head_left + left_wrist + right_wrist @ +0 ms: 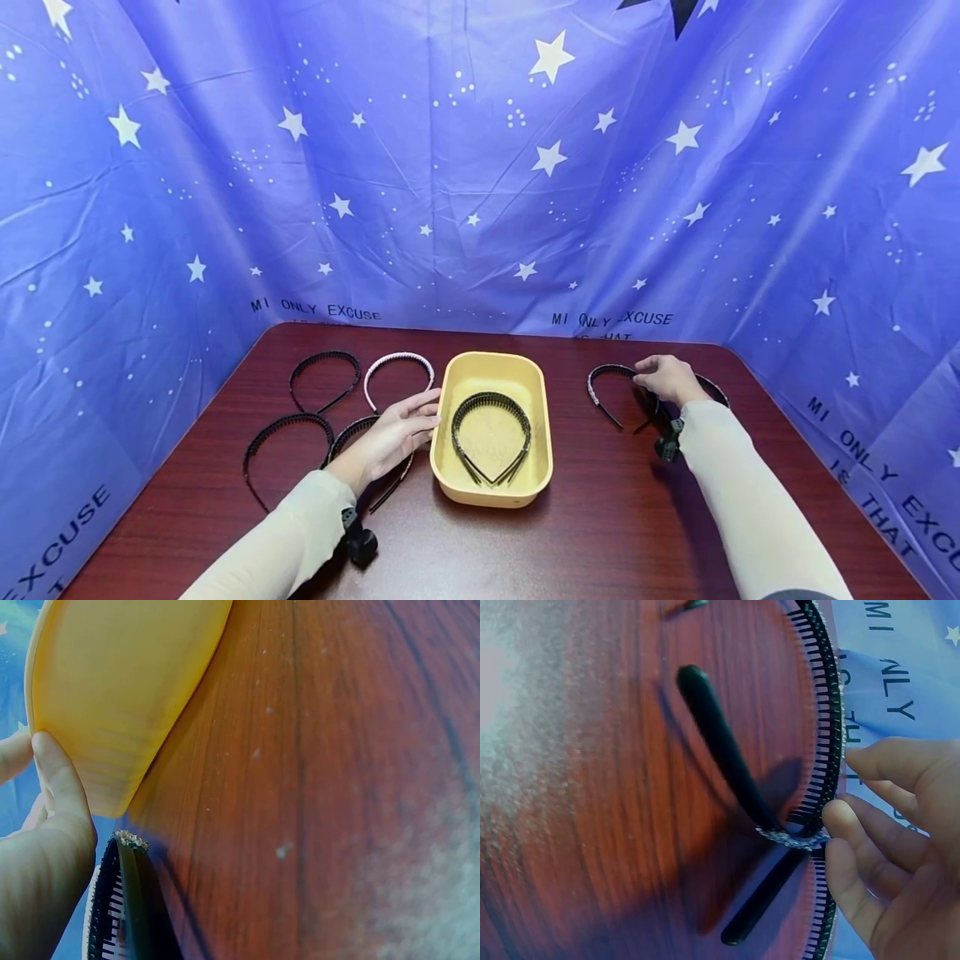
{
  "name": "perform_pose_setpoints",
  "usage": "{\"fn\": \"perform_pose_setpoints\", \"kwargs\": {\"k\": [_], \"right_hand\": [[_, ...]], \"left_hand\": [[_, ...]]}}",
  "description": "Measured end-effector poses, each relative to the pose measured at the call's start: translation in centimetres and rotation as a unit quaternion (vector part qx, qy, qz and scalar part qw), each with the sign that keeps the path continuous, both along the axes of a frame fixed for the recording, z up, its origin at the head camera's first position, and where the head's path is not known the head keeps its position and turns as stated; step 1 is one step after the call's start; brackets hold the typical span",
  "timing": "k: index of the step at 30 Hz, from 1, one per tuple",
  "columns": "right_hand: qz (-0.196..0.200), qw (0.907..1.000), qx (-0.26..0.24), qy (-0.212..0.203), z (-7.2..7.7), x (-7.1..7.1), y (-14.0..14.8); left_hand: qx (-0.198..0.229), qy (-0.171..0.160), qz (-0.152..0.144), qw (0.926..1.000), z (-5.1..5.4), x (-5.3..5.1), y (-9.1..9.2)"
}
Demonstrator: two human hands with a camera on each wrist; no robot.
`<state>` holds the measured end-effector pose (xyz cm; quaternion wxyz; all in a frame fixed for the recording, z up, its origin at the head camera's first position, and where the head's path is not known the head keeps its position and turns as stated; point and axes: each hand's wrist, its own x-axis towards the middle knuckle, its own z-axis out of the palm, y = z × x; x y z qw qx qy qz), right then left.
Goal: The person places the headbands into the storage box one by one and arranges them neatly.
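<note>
A yellow rectangular tub (491, 506) stands on the table with black toothed headbands (491, 398) overlapping inside. My left hand (397, 435) touches its left wall with extended fingers; in the left wrist view a fingertip (54, 754) rests against the outer wall. My right hand (666, 379) is over a pair of overlapping headbands at the right, one with a silvery stretch (592, 388). In the right wrist view, its fingertips (841, 814) sit apart at the outer edge of a black toothed headband (826, 735); two dark headband ends (720, 750) cross beside it.
Left of the tub lie a pink headband (399, 357) and several black headbands (324, 356), some partly behind my left forearm. The dark red wooden table (577, 533) meets a blue star-patterned curtain (480, 167) at its back and sides.
</note>
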<state>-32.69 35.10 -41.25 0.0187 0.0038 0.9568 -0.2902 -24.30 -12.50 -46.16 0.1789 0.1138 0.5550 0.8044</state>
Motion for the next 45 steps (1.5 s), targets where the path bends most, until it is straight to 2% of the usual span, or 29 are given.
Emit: {"fn": "perform_pose_setpoints", "kwargs": {"k": [10,18,23,30,39,45], "right_hand": [[0.006,0.9991,0.040,0.012,-0.5,0.1,0.0],[0.000,0.9992,0.038,0.008,-0.7,0.5,0.2],[0.006,0.9985,0.054,0.013,-0.7,0.3,0.5],[0.018,0.9969,0.068,0.036,-0.2,0.4,0.8],[0.018,0.9975,0.064,0.025,0.3,0.6,1.0],[0.034,0.9975,0.057,0.022,0.7,0.8,0.8]], "left_hand": [[-0.002,0.000,0.001,1.0000,-0.1,0.0,0.0],[-0.003,0.003,-0.002,1.0000,0.0,0.1,0.0],[-0.003,0.002,-0.005,1.0000,0.1,0.1,-0.1],[-0.006,0.002,-0.004,1.0000,0.1,0.1,-0.1],[-0.007,0.000,-0.004,1.0000,0.2,0.1,0.0],[-0.005,-0.001,-0.003,1.0000,0.1,0.1,0.0]]}}
